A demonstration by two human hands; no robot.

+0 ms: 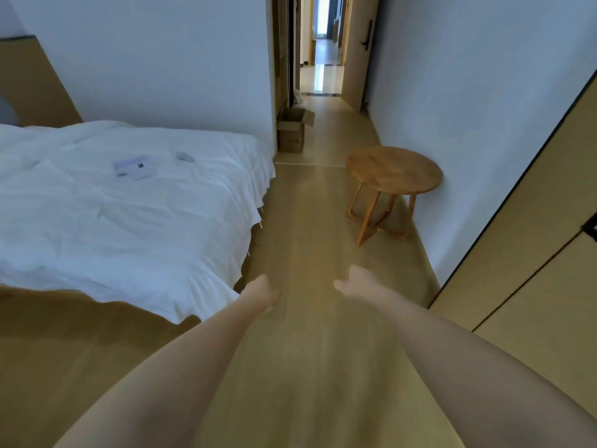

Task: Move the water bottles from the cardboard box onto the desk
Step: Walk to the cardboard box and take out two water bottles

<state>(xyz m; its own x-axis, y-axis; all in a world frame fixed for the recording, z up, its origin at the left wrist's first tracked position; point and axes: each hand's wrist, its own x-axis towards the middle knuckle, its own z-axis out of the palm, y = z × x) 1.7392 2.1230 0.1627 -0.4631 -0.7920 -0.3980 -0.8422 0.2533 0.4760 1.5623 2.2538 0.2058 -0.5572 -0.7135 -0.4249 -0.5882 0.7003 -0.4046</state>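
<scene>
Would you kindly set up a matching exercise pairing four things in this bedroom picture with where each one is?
Things:
1. cardboard box
2. round table
3. purple item
4. left hand

Places:
A. lying on the white bed
B. against the right wall
C. above the floor, beside the bed's corner
D. on the floor at the wall corner, before the doorway

Pairs: 1-D, 2-B, 3-A, 4-C

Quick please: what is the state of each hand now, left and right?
Left hand: fingers curled, holding nothing.
Right hand: relaxed and open, holding nothing.
</scene>
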